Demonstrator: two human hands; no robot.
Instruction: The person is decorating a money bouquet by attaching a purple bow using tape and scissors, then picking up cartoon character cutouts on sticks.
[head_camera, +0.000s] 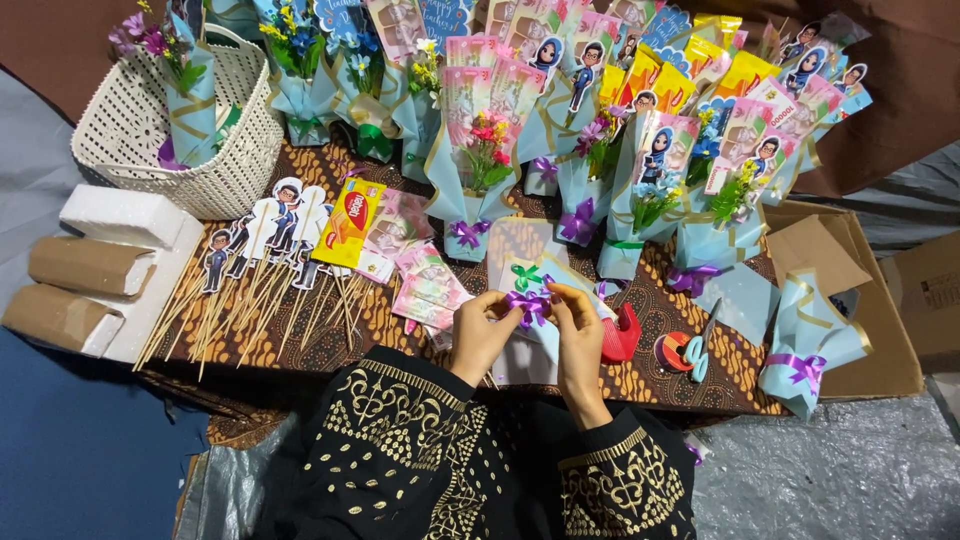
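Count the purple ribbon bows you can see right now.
6: one between the hands, four on standing bouquets, one on the wrap lying right. Others may be hidden.

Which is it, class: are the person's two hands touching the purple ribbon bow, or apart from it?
Touching. The head view shows the fingertips of the left hand and right hand pinching the purple ribbon bow from both sides.

Both hands' fingers (520, 305) on purple bow (528, 304)

I see glossy purple ribbon bow (528, 305), matt pale-blue paper wraps (806, 345), white plastic lattice basket (245, 150), thin wooden skewers (215, 320), patterned batik cloth (330, 340).
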